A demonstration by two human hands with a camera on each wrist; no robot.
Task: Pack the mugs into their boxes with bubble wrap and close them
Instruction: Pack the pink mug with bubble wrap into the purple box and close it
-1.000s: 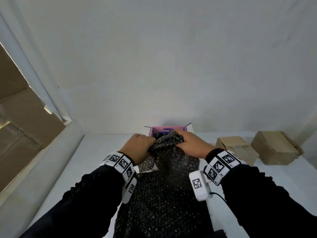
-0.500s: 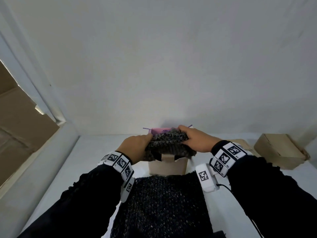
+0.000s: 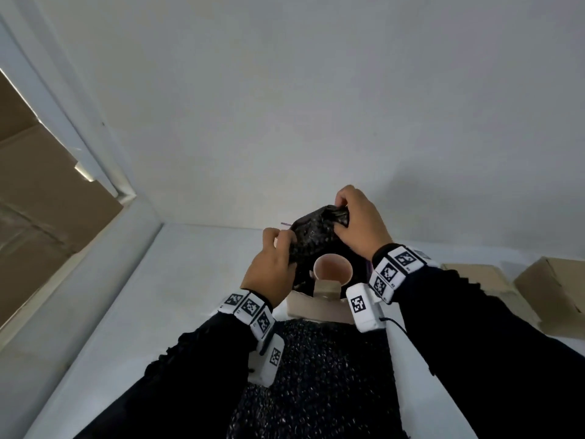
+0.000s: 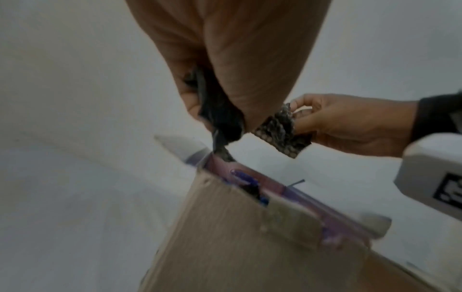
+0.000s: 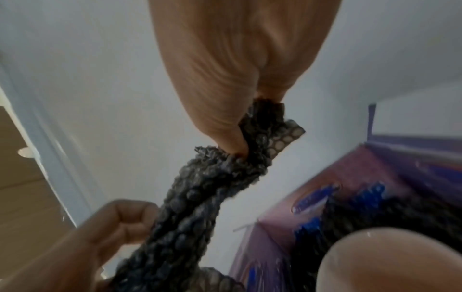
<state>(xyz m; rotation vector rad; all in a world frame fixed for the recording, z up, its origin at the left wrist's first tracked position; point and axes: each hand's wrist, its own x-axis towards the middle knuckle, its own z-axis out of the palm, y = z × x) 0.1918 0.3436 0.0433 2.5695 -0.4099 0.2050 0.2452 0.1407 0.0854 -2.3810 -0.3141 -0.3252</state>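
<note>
An open cardboard box (image 3: 319, 307) with a purple printed lining (image 5: 375, 173) stands on the white table in front of me. A pinkish mug (image 3: 332, 269) sits upright inside it, mouth open, with its rim (image 5: 400, 262) close under my right wrist. Both hands hold a bunched piece of black bubble wrap (image 3: 313, 236) above the box. My left hand (image 3: 285, 245) grips its lower left side (image 4: 217, 110). My right hand (image 3: 340, 217), higher up, pinches its top corner (image 5: 265, 134). The strip (image 5: 195, 197) runs twisted between the hands.
A wide sheet of black bubble wrap (image 3: 316, 375) lies on the table between my forearms. Two plain cardboard boxes (image 3: 554, 286) (image 3: 474, 277) sit at the right, near the wall. A white frame (image 3: 95, 160) with brown cardboard behind it borders the table's left side.
Both hands have lifted the bunched bubble wrap up off the box top, the right hand higher. The mug's open mouth, covered before, now shows.
</note>
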